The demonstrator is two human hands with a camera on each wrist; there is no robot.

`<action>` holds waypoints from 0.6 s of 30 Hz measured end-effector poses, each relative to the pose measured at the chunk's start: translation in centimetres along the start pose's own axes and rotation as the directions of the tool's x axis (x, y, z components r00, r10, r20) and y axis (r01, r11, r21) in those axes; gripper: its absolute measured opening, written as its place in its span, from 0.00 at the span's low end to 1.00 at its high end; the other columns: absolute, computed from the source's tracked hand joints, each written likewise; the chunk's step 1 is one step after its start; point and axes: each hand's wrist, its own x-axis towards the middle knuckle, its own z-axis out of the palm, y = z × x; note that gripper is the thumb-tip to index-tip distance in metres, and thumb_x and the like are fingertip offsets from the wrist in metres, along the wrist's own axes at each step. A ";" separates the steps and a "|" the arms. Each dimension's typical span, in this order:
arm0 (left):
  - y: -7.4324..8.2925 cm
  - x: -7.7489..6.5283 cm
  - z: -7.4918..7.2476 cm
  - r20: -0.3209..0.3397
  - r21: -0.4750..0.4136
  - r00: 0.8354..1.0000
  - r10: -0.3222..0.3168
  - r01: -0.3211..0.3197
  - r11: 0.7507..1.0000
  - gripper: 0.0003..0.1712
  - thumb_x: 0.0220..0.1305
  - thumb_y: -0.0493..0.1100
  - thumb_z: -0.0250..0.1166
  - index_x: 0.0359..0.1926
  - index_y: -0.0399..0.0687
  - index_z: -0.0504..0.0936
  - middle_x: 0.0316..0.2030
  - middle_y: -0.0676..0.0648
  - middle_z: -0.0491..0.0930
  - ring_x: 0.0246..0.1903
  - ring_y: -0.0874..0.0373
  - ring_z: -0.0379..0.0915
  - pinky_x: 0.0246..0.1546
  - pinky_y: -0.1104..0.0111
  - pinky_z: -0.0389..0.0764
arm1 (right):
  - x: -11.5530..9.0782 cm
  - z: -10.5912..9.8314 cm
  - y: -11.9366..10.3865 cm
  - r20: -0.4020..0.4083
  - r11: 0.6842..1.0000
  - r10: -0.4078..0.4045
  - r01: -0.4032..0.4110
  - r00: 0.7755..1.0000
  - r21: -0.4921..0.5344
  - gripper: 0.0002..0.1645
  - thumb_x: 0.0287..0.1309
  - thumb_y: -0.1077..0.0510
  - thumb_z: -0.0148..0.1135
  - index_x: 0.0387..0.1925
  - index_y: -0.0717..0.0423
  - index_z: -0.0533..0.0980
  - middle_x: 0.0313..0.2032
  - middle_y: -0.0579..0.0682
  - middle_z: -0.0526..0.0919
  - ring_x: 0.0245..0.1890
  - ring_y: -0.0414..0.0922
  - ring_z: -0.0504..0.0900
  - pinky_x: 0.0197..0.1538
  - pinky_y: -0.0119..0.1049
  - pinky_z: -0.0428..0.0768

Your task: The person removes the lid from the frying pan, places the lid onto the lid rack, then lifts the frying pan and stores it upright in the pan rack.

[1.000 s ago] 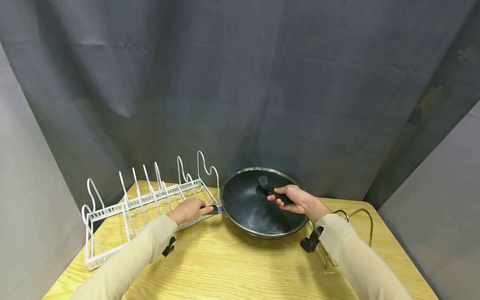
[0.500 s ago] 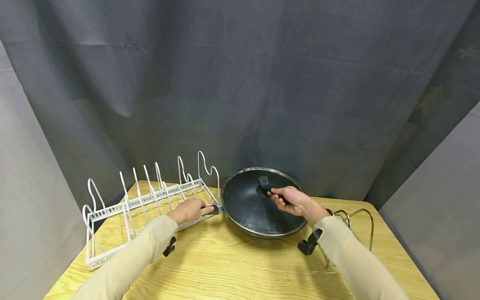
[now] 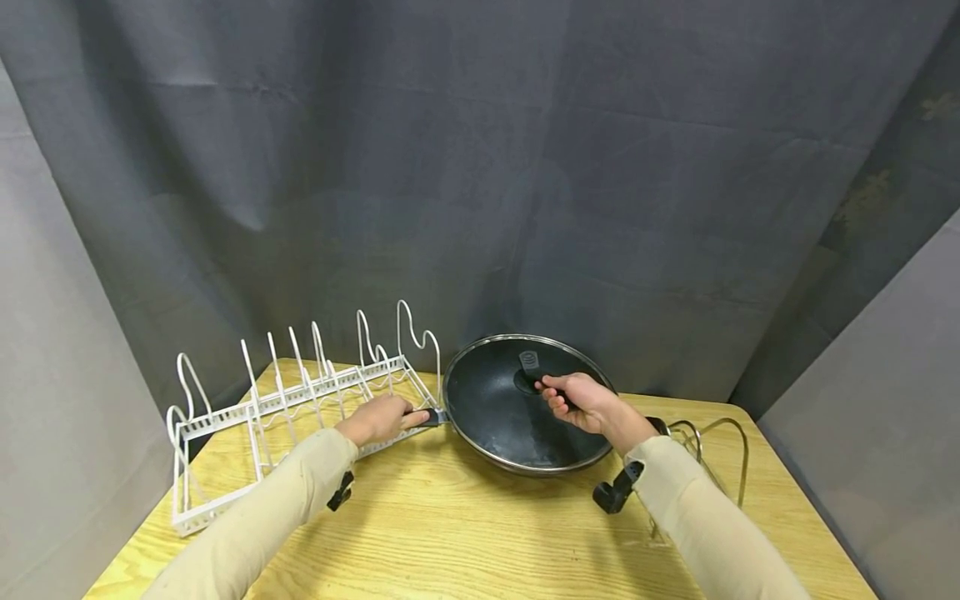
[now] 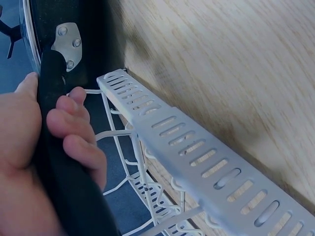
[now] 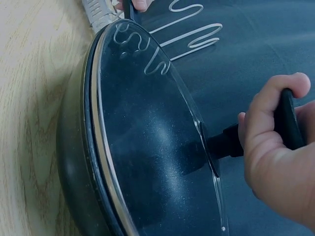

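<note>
A dark wok [image 5: 74, 162] stands on the table, covered by a glass lid [image 3: 487, 408] with a metal rim. My left hand [image 3: 377, 419] grips the wok's black handle [image 4: 64, 177], fingers and thumb curled round it. On the lid's black knob [image 5: 288, 120], a long upright grip on a short stem, my right hand [image 3: 588, 406] has its fingers curled. In the right wrist view the lid lies on the wok's rim. Part of the knob is hidden behind the fingers.
A white wire pan rack [image 4: 182, 142] stands on the left, close to the wok handle and left hand. To the right, a gold-coloured wire rack [image 3: 744, 458] is partly hidden by the right forearm. Dark curtain [image 3: 480, 183] hangs behind the table [image 3: 450, 533].
My right hand has shifted slightly, its fingers drawing closer together on the lid's knob. The left hand, the wok and the lid look nearly unmoved.
</note>
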 end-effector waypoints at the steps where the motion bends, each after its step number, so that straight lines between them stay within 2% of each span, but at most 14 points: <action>1: 0.0 0.0 0.0 -0.001 -0.002 1.000 0.000 0.000 1.000 0.24 0.70 0.59 0.50 0.21 0.51 0.75 0.15 0.54 0.69 0.17 0.59 0.65 0.26 0.64 0.69 | 0.0 0.0 0.0 0.000 1.000 0.000 0.000 1.000 -0.001 0.11 0.74 0.60 0.37 0.45 0.66 0.61 0.19 0.43 0.65 0.13 0.32 0.61 0.15 0.21 0.61; 12: 0.5 0.1 0.1 0.025 -0.012 1.000 0.005 -0.004 1.000 0.24 0.70 0.59 0.50 0.21 0.52 0.75 0.15 0.54 0.69 0.17 0.60 0.65 0.26 0.65 0.69 | -0.9 -0.6 -0.2 0.014 1.000 -0.007 0.007 1.000 0.009 0.11 0.73 0.60 0.38 0.45 0.67 0.61 0.19 0.44 0.66 0.13 0.32 0.61 0.15 0.21 0.62; 14: 0.5 0.1 0.1 0.027 -0.012 1.000 0.007 -0.007 1.000 0.24 0.70 0.59 0.50 0.21 0.52 0.75 0.16 0.54 0.69 0.17 0.60 0.65 0.27 0.65 0.69 | -1.2 -0.5 -0.4 0.011 1.000 -0.013 0.013 1.000 -0.014 0.12 0.73 0.60 0.39 0.45 0.68 0.62 0.19 0.44 0.66 0.13 0.32 0.62 0.15 0.21 0.62; 18: 0.5 0.2 0.0 0.020 -0.006 1.000 0.005 -0.005 1.000 0.24 0.70 0.59 0.50 0.21 0.52 0.75 0.15 0.54 0.68 0.17 0.60 0.64 0.25 0.65 0.68 | -1.8 0.2 -1.0 0.009 0.990 -0.038 0.039 0.999 -0.132 0.15 0.73 0.59 0.41 0.48 0.71 0.62 0.20 0.44 0.65 0.13 0.32 0.61 0.16 0.21 0.63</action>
